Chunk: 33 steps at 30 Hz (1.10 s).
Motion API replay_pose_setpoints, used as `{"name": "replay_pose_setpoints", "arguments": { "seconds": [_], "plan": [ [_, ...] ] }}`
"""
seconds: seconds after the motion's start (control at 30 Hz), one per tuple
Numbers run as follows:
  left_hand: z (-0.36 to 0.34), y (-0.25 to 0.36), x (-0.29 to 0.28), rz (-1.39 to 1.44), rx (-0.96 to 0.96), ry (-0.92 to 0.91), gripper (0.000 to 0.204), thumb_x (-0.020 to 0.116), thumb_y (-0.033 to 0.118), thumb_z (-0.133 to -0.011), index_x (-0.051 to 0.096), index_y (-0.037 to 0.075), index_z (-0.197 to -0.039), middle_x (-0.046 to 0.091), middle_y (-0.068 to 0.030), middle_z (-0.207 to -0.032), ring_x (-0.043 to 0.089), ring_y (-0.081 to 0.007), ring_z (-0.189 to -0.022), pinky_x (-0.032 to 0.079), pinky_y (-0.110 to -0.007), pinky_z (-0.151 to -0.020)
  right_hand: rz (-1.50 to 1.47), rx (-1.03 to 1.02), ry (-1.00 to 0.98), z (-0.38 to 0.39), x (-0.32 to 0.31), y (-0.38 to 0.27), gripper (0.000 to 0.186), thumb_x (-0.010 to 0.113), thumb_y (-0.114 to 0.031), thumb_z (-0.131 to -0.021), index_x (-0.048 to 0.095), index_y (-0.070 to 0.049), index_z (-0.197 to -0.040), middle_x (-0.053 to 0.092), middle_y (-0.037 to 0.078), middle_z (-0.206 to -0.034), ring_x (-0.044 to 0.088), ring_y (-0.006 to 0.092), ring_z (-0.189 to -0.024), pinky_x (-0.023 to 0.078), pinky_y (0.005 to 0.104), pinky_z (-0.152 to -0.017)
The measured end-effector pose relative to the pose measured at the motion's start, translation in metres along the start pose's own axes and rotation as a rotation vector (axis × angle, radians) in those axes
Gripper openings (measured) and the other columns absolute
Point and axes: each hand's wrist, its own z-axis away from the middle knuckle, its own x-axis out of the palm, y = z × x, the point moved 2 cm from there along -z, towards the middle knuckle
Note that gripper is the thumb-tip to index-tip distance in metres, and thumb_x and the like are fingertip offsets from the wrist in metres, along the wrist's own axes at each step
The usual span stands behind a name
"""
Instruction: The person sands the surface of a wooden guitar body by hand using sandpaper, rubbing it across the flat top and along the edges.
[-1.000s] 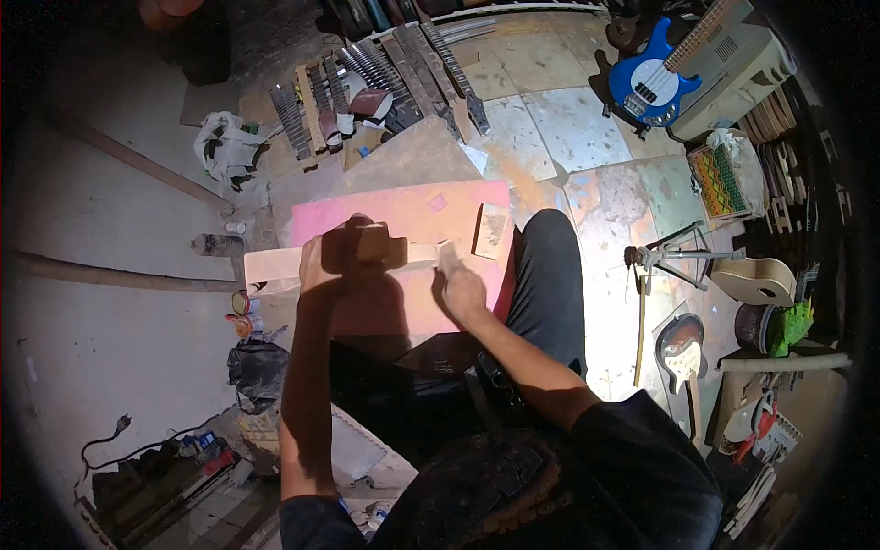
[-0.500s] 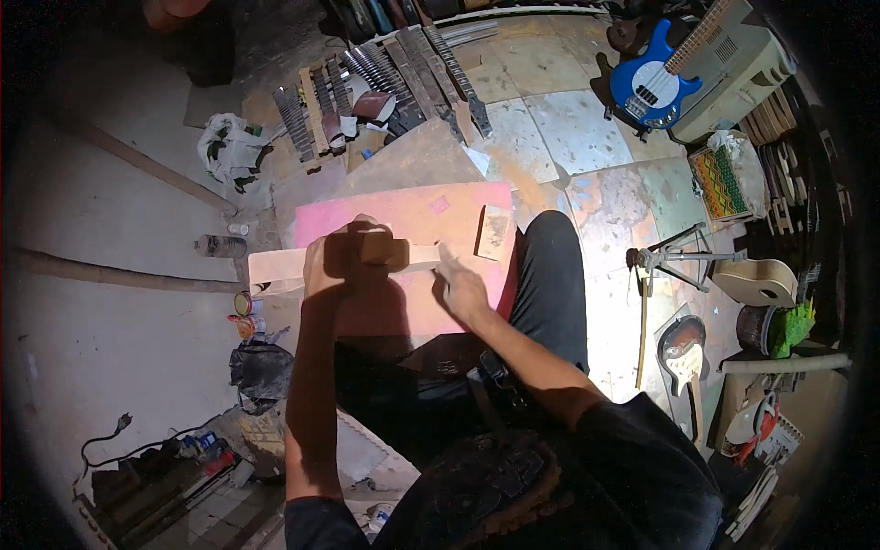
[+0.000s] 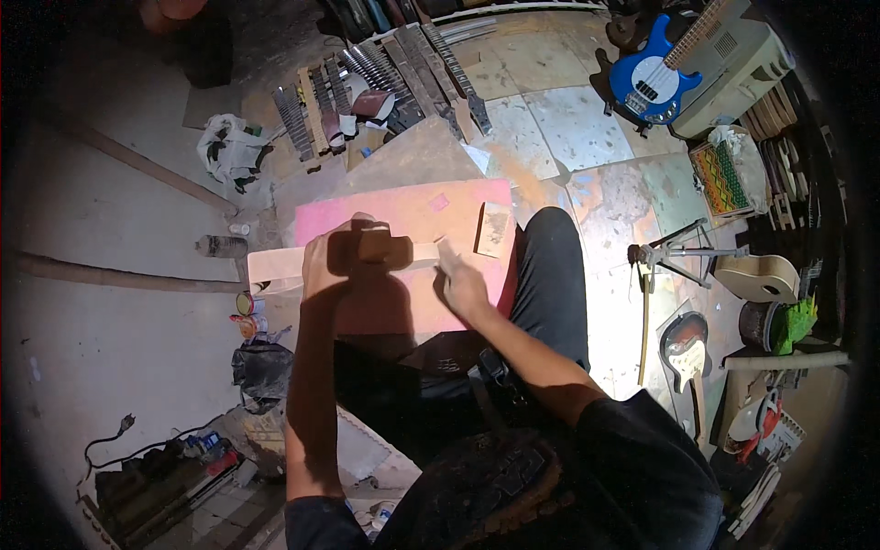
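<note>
A pale wooden guitar neck (image 3: 277,266) lies crosswise over a pink board (image 3: 330,213) at my lap, its wider end toward the left. My left hand (image 3: 319,266) is closed around it near that end, and a dark shadow covers the middle of the wood. At the narrow right end is my right hand (image 3: 466,289), fingers bent together against the wood; whatever small pale thing they pinch is too blurred to name. A rectangular wooden block (image 3: 493,231) with a smudged face rests on the board's right side, beyond my right hand.
Several fretted necks (image 3: 371,82) and wood strips lie at the far left. A blue bass guitar (image 3: 653,81) leans at the far right. On the right stand a tripod (image 3: 674,252), an acoustic guitar body (image 3: 756,278) and a sunburst guitar (image 3: 686,353). Small cans (image 3: 246,304) sit left of the board.
My right hand has shifted very slightly at the neck's narrow end. My left hand keeps its hold, and the neck and the block stay in place.
</note>
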Motion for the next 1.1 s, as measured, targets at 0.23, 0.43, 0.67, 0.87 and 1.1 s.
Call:
{"name": "replay_pose_setpoints", "arguments": {
  "seconds": [0.23,0.43,0.67,0.87,1.1],
  "plan": [
    [-0.001,0.01,-0.003,0.02,-0.003,0.013,0.048,0.084,0.031,-0.065,0.07,0.02,-0.11,0.074,-0.011,-0.098,0.071,-0.0345,-0.094,0.056,-0.044,-0.081,0.039,-0.09,0.183,0.001,0.006,0.014,0.049,0.055,-0.007,-0.094,0.054,-0.006,-0.143,0.061,0.028,-0.127,0.068,0.0443,-0.099,0.055,0.048,-0.09],
    [0.002,0.008,0.001,0.052,0.012,0.021,0.046,0.083,0.032,-0.065,0.071,0.022,-0.108,0.074,-0.0084,-0.097,0.072,-0.0331,-0.092,0.056,-0.043,-0.08,0.099,-0.049,0.239,-0.01,-0.006,0.021,0.054,0.054,-0.01,-0.093,0.049,-0.004,-0.146,0.061,0.025,-0.131,0.069,0.0443,-0.092,0.055,0.0534,-0.082],
    [0.008,0.0,0.003,0.04,0.011,0.037,0.048,0.084,0.033,-0.063,0.072,0.023,-0.108,0.074,-0.0066,-0.097,0.072,-0.0321,-0.09,0.056,-0.042,-0.08,0.117,0.064,0.067,0.0,-0.017,0.005,0.049,0.053,-0.009,-0.093,0.053,-0.004,-0.142,0.056,0.024,-0.14,0.068,0.0435,-0.097,0.055,0.0513,-0.085],
    [0.006,0.011,0.0,0.063,0.016,0.032,0.048,0.086,0.032,-0.066,0.072,0.016,-0.108,0.075,-0.0107,-0.094,0.073,-0.033,-0.089,0.057,-0.04,-0.08,-0.003,-0.192,0.242,0.011,0.012,0.021,0.049,0.053,-0.005,-0.091,0.054,-0.005,-0.14,0.058,0.025,-0.135,0.066,0.0443,-0.101,0.053,0.0524,-0.087],
    [0.004,-0.002,0.006,0.043,0.058,0.058,0.048,0.087,0.031,-0.064,0.072,0.019,-0.108,0.075,-0.0067,-0.099,0.073,-0.0305,-0.091,0.057,-0.039,-0.081,-0.035,-0.351,0.245,0.017,0.018,0.021,0.045,0.051,-0.01,-0.094,0.055,-0.006,-0.139,0.066,0.024,-0.122,0.067,0.0465,-0.09,0.053,0.0553,-0.079]
  ]
}}
